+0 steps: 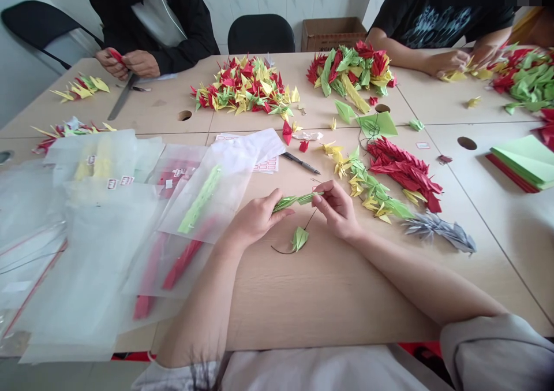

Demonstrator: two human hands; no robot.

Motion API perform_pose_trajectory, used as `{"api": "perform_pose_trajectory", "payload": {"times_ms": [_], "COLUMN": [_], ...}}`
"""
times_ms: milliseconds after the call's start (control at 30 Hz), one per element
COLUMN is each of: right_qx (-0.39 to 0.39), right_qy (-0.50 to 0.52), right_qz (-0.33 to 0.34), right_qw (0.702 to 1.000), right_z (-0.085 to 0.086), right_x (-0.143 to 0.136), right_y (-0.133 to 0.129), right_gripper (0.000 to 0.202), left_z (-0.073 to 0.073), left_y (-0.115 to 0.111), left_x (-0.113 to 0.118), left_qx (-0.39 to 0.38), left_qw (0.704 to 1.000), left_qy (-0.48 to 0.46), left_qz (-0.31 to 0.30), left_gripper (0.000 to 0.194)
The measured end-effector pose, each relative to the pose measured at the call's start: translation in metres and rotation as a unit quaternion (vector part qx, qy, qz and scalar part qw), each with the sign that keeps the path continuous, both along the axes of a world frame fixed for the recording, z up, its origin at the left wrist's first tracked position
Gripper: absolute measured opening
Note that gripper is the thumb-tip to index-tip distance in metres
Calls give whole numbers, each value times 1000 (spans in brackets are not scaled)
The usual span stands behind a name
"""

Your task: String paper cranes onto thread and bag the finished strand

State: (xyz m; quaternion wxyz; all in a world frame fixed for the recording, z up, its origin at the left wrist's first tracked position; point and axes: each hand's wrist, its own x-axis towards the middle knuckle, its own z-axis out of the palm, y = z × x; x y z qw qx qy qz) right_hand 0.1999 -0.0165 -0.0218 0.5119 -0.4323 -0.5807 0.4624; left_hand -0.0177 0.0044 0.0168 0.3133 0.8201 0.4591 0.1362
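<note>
The left hand (pixel 258 216) and right hand (pixel 340 211) grip opposite ends of a slender green folded-paper strand (pixel 304 200) over the pale wood-grained worktop (pixel 311 293).

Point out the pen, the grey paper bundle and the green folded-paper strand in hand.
Pen (pixel 302 163), head view: barrel's middle.
Grey paper bundle (pixel 442 232), head view: its middle.
Green folded-paper strand (pixel 304 198), head view: its exposed middle.

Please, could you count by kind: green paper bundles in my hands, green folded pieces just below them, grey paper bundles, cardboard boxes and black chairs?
Held green paper bundle: 1
Green folded piece: 1
Grey paper bundle: 1
Cardboard box: 1
Black chairs: 2
Total: 6
</note>
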Motion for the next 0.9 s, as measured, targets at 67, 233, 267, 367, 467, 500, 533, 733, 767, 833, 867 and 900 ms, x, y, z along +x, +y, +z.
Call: {"api": "perform_pose_trajectory", "payload": {"times_ms": [67,233,267,367,467,500,533,733,767,833,867,900], "right_qx": [-11,-75,-84,-107,-146,-157,-167,-185,-185,-191,-198,-206], "right_qy": [17,101,119,148,156,159,163,182,186,185,183,181], "right_qz": [3,55,66,86,102,106,107,70,71,75,77,80], "right_qw": [1000,991,987,979,972,969,967,963,963,961,960,958], "right_z": [1,0,-1,-3,-3,-3,-3,-4,-4,-5,-6,-6], "right_x": [0,3,4,5,6,6,5,1,1,1,1,1], "right_y": [0,7,9,13,17,17,18,20,20,21,21,22], "right_gripper": [25,25,24,24,26,26,26,25,24,24,24,25], "left_z": [0,0,-1,-2,-1,0,1,0,-1,-2,-2,-3], "left_y": [0,-1,-2,-2,-3,-3,-4,-5,-4,-3,-3,-3], "left_x": [0,0,1,3,5,6,6,5,5,5,5,5], "left_qx": [13,1,-10,-63,-115,-136,-167,-348,-349,-341,-336,-333], "left_qw": [1000,1000,1000,998,992,989,983,929,929,933,935,937], "left_qy": [9,1,-6,-19,-43,-54,-65,-120,-121,-113,-108,-104], "left_qz": [0,-7,-11,-18,-28,-31,-32,-27,-29,-32,-32,-30], "left_gripper": [34,35,35,38,37,36,35,31,32,32,32,31]}}
